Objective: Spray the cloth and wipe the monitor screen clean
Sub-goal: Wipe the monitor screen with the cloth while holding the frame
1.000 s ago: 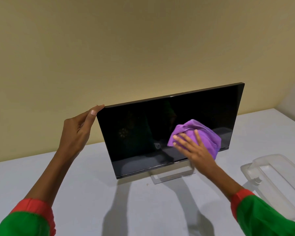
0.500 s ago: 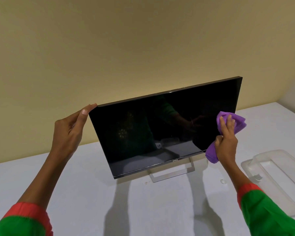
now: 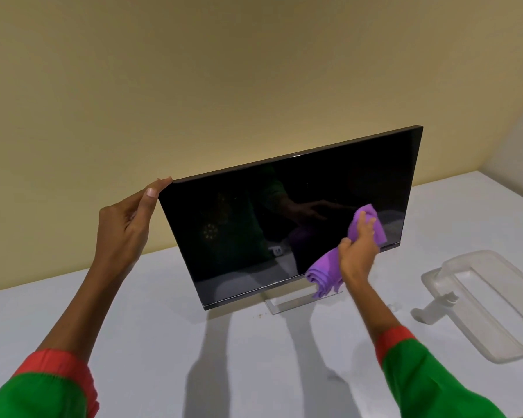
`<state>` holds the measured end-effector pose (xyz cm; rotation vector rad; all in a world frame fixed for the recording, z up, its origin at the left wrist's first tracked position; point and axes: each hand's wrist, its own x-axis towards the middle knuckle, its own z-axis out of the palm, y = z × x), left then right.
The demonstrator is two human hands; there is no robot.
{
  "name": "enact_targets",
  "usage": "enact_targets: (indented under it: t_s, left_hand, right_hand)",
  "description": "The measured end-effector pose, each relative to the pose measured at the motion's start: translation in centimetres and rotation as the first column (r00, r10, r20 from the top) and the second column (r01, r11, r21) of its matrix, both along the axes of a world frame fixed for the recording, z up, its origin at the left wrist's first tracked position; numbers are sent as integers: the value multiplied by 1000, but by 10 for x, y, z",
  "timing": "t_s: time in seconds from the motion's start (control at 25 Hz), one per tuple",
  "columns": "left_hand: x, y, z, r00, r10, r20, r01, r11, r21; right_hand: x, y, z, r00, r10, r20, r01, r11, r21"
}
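**Sam:** While the left hand (image 3: 124,227) grips the top left corner of the monitor (image 3: 284,224), thumb in front and fingers tucked behind, what is the other hand doing?

**Mia:** The right hand (image 3: 358,251) holds the purple cloth (image 3: 326,274) against the lower right part of the screen. Its fingers curl round the cloth, and a loose end hangs past the bottom edge.

**Sam:** Where is the monitor?

**Mia:** It stands on the white worktop (image 3: 163,342), near the back edge by the wall, leaning back.

**Sam:** Will it be hard to handle?

**Mia:** I think the screen is stiff, smooth and easy to break, so press gently and hold it by the edge. The cloth is soft and floppy, so bunch it in your fingers.

**Sam:** Anything else?

**Mia:** A clear tray (image 3: 495,303) sits by the right edge, with a white spray bottle (image 3: 435,309) lying in it.
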<state>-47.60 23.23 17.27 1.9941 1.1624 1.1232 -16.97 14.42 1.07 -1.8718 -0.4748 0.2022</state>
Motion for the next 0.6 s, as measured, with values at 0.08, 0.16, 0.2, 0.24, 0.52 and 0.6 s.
enact_targets:
  t_s: [0.08,0.16,0.2,0.24,0.52,0.6]
  left_hand:
    - [-2,2,-1,1000,-6,6,6,1000,-4]
    - [-3,4,-1,1000,-11,7,11,1000,-4]
    - [-4,4,-1,1000,-12,3,12,1000,-7]
    - [-4,5,0,1000,-13,3,13,1000,-11]
    - [-12,4,6,997,-59,-39,59,998,-11]
    - [-16,11,3,995,-84,-57,84,996,-6]
  right_hand:
    - [-35,7,-9,998,53,30,-54,998,11]
    - [-73,8,-17,984,121,133,-123,992,7]
    - [-93,7,-21,962,178,205,-180,984,-7]
    - [-112,5,-25,921,259,290,-256,965,-47]
    - [-191,10,-72,122,675,727,-276,727,-629]
    - [-194,11,-79,-84,717,692,-217,664,-715]
